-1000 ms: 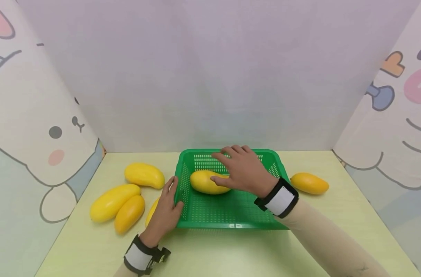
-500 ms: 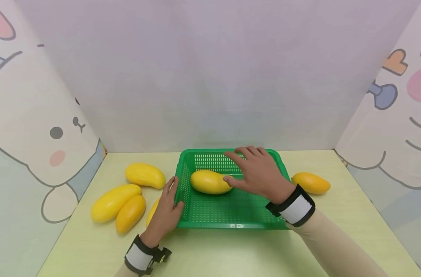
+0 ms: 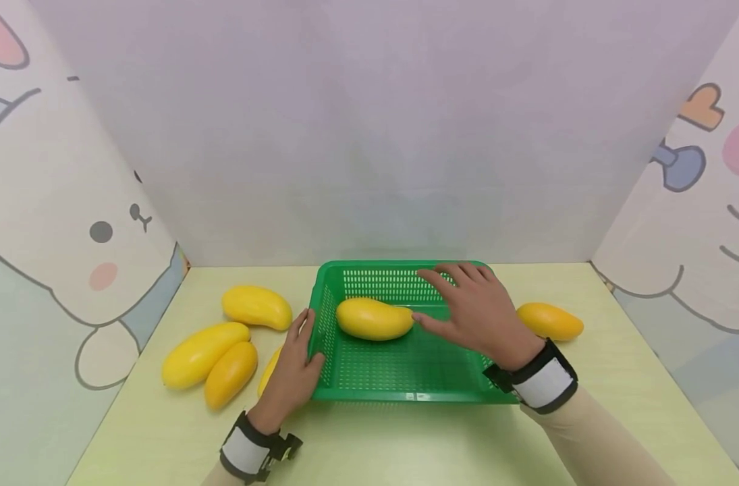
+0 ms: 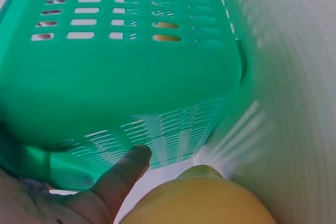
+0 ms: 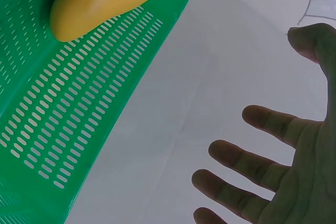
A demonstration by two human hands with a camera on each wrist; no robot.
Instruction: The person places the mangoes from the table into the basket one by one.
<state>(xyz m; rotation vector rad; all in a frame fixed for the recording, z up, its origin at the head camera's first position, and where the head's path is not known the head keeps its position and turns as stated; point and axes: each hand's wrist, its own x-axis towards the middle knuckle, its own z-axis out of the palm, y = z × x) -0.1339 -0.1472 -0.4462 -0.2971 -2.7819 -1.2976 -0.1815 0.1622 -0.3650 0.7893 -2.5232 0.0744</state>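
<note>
Where it lies inside the green basket, toward ten o'clock from the middle, the yellow mango is faced at its three o'clock end by the thumb of the right hand. Though the thumb tip is seen just beside that end from the head, a clear gap between mango and hand is shown by the right wrist view. The right hand's fingers are spread apart and extended, and nothing is held in them.

At the basket's nine o'clock rim the left hand is placed, its fingers laid against the outside; whether the rim is pinched cannot be told. By that hand a half-hidden mango is partly covered, toward eight o'clock. Farther out, between eight and nine, a long mango and a small mango are set side by side. At nine a curved mango is seen, and at three an orange-tinted mango. All are carried by the pale tabletop.
</note>
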